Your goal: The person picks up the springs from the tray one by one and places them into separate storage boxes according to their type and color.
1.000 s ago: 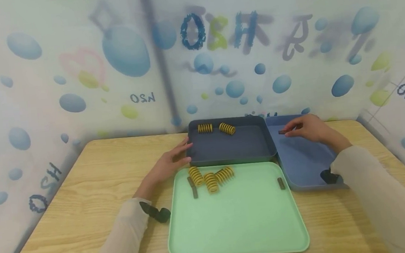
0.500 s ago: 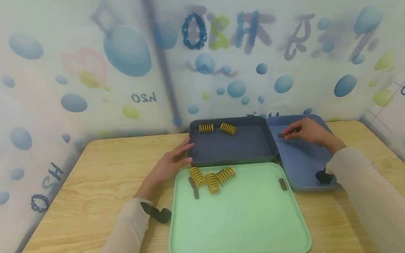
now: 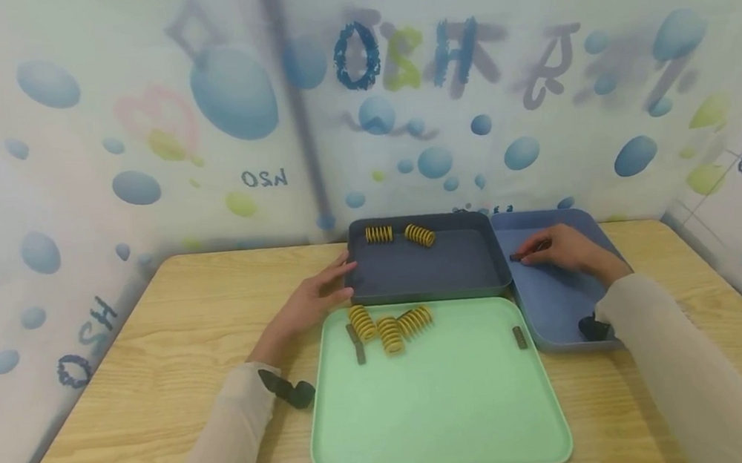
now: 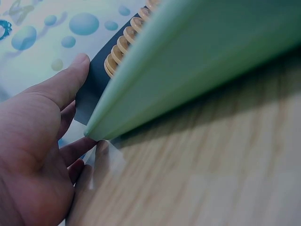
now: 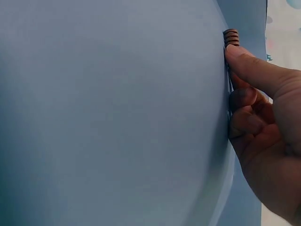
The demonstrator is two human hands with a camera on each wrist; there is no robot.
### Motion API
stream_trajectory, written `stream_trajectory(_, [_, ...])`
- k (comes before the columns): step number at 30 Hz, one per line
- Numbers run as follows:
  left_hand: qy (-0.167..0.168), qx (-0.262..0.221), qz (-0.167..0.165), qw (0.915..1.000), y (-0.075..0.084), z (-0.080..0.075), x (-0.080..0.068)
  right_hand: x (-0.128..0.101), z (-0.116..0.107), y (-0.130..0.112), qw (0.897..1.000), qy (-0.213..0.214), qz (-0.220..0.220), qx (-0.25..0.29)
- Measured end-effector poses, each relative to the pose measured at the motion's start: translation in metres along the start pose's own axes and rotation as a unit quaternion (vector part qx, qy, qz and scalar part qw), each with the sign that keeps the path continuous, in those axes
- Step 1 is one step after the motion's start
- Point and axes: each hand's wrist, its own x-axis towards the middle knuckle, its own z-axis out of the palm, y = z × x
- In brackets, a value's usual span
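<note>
at right of the head view, the right hand pinches a small brown coil spring between thumb and fingers, in the shallow blue tray. the left hand spreads its fingers beside the dark grey tray. the work seems partway: two yellow coil springs lie in the dark grey tray, but three yellow springs and some small dark pieces lie on the pale green tray, lower centre. only the right wrist view shows the held spring's coils.

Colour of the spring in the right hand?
Brown; the spring shows best in the right wrist view.
</note>
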Motion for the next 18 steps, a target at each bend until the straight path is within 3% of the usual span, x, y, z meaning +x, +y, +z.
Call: stream_trajectory(18, [0.002,-0.008,0.002,1.0000,0.0000,0.0003,0.0005,-0.0002,-0.0024,0.0008,1.000,-0.007,-0.005,0.012])
